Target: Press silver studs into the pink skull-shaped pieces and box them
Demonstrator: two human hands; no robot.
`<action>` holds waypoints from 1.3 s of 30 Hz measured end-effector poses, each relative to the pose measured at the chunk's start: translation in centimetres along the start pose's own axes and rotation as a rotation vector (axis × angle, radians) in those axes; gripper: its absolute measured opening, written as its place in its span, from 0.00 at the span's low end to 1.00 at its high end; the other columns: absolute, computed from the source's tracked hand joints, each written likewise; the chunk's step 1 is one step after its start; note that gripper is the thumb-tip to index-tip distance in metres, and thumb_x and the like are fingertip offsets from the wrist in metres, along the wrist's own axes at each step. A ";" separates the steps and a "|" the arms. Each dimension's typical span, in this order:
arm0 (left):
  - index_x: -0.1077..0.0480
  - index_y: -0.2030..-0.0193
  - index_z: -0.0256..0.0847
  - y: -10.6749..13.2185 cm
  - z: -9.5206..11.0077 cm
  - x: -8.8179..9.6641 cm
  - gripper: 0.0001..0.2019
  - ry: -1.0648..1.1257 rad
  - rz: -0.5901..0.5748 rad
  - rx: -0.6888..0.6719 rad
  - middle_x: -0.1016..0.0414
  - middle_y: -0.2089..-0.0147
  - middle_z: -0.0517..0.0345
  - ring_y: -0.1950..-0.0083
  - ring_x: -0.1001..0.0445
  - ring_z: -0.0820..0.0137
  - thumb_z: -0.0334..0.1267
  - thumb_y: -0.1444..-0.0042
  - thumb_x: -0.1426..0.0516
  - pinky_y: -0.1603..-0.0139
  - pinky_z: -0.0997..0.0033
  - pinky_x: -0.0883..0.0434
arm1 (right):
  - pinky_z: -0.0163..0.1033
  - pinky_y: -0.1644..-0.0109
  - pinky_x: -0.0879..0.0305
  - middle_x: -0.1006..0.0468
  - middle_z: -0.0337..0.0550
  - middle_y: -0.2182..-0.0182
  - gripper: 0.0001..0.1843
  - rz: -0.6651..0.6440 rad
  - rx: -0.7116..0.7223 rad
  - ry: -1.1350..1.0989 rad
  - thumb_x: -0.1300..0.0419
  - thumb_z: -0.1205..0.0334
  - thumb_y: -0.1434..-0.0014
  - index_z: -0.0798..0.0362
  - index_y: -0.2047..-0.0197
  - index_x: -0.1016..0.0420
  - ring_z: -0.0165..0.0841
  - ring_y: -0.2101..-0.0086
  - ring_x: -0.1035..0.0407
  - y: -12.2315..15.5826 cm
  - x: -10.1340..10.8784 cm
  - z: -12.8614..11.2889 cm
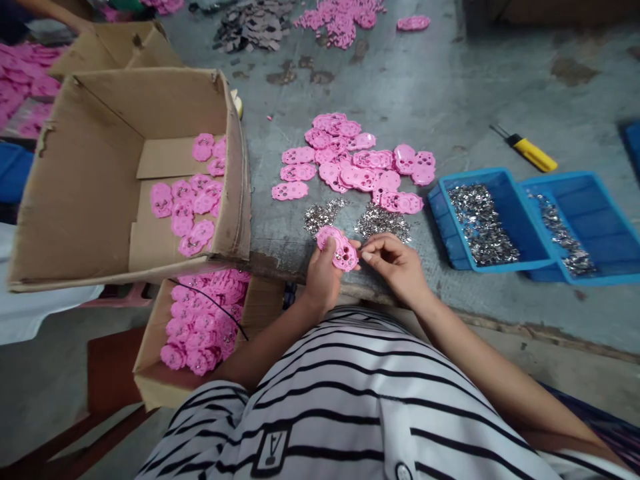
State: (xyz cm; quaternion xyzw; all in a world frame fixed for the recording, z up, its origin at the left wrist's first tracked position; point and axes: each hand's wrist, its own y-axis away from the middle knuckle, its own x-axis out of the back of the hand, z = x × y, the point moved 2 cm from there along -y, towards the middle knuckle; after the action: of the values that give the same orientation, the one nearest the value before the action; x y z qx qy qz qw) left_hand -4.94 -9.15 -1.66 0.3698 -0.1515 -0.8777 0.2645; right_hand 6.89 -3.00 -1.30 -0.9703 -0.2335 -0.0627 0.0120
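Observation:
Near the table's front edge, my left hand (324, 277) is closed around a pink plastic plate (343, 252) with dark round holes. Just right of it, my right hand (395, 265) has thumb and forefinger pinched together beside the plate's edge; whatever sits between the fingertips is too small to make out. Beyond my hands lie two heaps of small shiny metal pieces, a left heap (323, 215) and a right heap (383, 223). Behind them spreads a loose pile of similar pink plates (357, 175).
An open cardboard box (85, 167) with pink pieces stands left, above another box (150, 353) full of them. At right are two blue trays (530, 227) of metal pieces and a yellow-handled tool (535, 155). Grey pieces (255, 25) lie far back; another person's arm (63, 15) shows top left.

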 end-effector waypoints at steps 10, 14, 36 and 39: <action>0.33 0.55 0.40 -0.4 -0.2 0.1 0.20 -0.055 -0.015 -0.065 0.22 0.64 0.53 0.52 0.23 0.61 0.53 0.47 0.39 0.56 0.65 0.27 | 0.43 0.63 0.35 0.25 0.42 0.68 0.06 0.010 0.176 0.224 0.38 0.57 0.44 0.47 0.71 0.25 0.36 0.66 0.32 0.4 0.7 0.3; 0.33 0.55 0.41 -1.4 -0.8 0.3 0.19 -0.095 -0.058 -0.146 0.22 0.62 0.55 0.51 0.23 0.63 0.52 0.45 0.39 0.49 0.64 0.29 | 0.45 0.58 0.34 0.25 0.44 0.65 0.04 -0.044 0.287 0.340 0.40 0.60 0.42 0.46 0.68 0.23 0.37 0.63 0.31 0.6 0.7 0.2; 0.37 0.55 0.44 -5.8 1.4 -0.2 0.14 -0.461 -0.175 -0.509 0.24 0.59 0.56 0.54 0.23 0.67 0.41 0.46 0.40 0.42 0.61 0.32 | 0.41 0.62 0.32 0.21 0.42 0.68 0.05 0.244 0.279 0.367 0.42 0.62 0.42 0.49 0.69 0.26 0.34 0.66 0.28 1.7 4.5 1.6; 0.37 0.58 0.43 -4.9 1.5 0.2 0.17 -0.362 -0.158 -0.308 0.24 0.62 0.58 0.60 0.21 0.67 0.42 0.51 0.37 0.51 0.63 0.27 | 0.42 0.62 0.32 0.22 0.43 0.67 0.05 0.383 0.306 0.509 0.43 0.60 0.41 0.48 0.66 0.26 0.35 0.67 0.29 1.1 7.4 0.3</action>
State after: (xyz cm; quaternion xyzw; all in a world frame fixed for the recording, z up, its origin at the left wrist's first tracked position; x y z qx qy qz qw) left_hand -7.86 -5.16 -2.98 0.1728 -0.0316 -0.9602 0.2169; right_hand 13.98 -0.61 -0.69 -0.9367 -0.0435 -0.2633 0.2266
